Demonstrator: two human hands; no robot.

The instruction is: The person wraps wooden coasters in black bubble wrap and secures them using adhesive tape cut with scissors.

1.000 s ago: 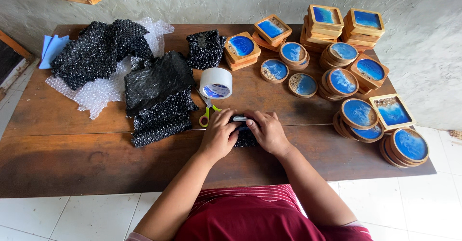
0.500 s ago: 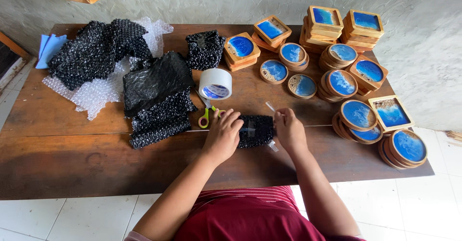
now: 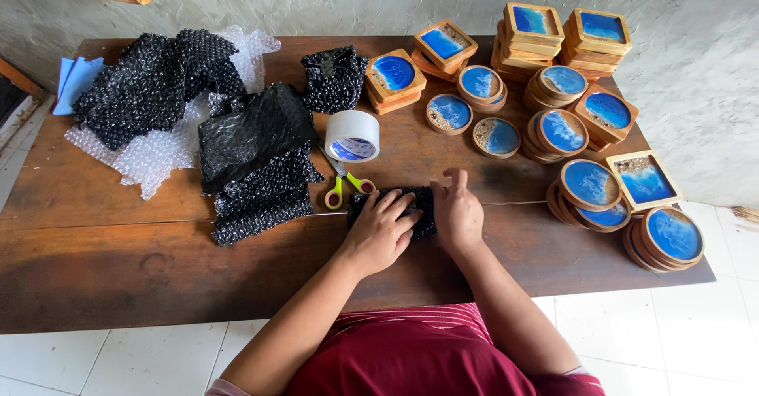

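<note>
Hands meet on a small parcel wrapped in black bubble wrap near the front middle of the brown wooden table. The left hand lies flat on top of the parcel, fingers spread and pressing down, gripping nothing. The right hand rests against the parcel's right end, fingers loosely curled, thumb raised; whether it grips the wrap cannot be told.

Just left of the parcel lie scissors with yellow-green and pink handles, and beyond them stands a roll of clear packing tape. Loose sheets of black bubble wrap and clear bubble wrap cover the table's left half. Round and square wooden coasters with blue resin centres stand in stacks on the right side. Another wrapped black bundle sits towards the far edge.
</note>
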